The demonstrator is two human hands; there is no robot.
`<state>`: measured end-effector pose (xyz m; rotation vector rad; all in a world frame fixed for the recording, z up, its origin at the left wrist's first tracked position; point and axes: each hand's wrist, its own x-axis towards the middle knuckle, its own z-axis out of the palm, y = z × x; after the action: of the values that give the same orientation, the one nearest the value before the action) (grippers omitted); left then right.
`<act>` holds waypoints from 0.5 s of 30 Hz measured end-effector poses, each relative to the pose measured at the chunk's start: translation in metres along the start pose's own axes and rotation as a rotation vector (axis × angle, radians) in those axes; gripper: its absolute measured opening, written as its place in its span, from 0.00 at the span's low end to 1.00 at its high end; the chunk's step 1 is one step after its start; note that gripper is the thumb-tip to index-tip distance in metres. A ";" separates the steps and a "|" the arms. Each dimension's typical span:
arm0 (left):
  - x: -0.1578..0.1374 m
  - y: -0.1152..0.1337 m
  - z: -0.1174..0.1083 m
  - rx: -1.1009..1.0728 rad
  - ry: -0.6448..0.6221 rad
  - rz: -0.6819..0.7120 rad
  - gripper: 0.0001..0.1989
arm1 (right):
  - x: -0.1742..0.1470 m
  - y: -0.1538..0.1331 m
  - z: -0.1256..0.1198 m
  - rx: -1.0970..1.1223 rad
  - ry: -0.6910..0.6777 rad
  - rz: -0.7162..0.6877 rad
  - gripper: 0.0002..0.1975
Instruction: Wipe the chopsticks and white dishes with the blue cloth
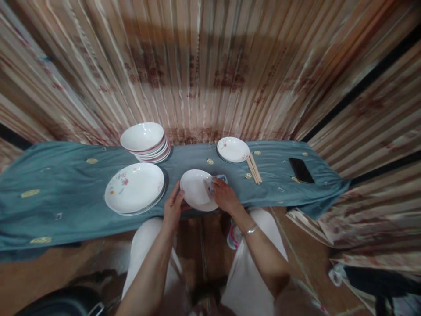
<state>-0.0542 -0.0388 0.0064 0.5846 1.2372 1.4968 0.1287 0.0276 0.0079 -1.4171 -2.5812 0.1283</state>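
A small white dish (194,186) is at the front edge of the table, tilted a little towards me. My left hand (173,202) grips its left rim, thumb at the edge and fingers underneath. At the right side of the dish, my right hand (225,195) is closed on what looks like a blue-and-white patterned cloth (221,177), pressed against the inside and rim. The fingers hide most of this cloth. Left of my left hand lies a stack of large flower-patterned plates (136,186). Behind those plates stands a stack of white bowls (144,138) with pink-red outer sides.
Small flowered plates (233,149) are stacked at the back right, with several wooden chopsticks (254,168) beside them. A black phone (301,170) lies farther right. A green-blue tablecloth (75,184) covers the narrow table, and a pleated curtain (197,66) hangs behind.
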 end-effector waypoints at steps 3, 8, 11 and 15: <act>0.000 0.000 -0.001 -0.007 0.008 -0.003 0.36 | -0.007 -0.001 -0.007 -0.017 -0.023 -0.018 0.14; 0.000 -0.002 0.000 -0.013 0.013 -0.012 0.35 | -0.017 -0.003 -0.013 -0.016 -0.056 -0.055 0.14; -0.001 -0.001 0.001 -0.015 0.016 -0.012 0.35 | -0.022 -0.003 -0.015 0.016 -0.069 -0.036 0.14; -0.004 0.001 0.004 -0.010 0.028 -0.011 0.36 | -0.031 -0.006 -0.020 0.085 -0.110 -0.007 0.14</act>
<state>-0.0500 -0.0412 0.0098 0.5516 1.2517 1.5059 0.1438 -0.0022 0.0249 -1.4089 -2.6331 0.3198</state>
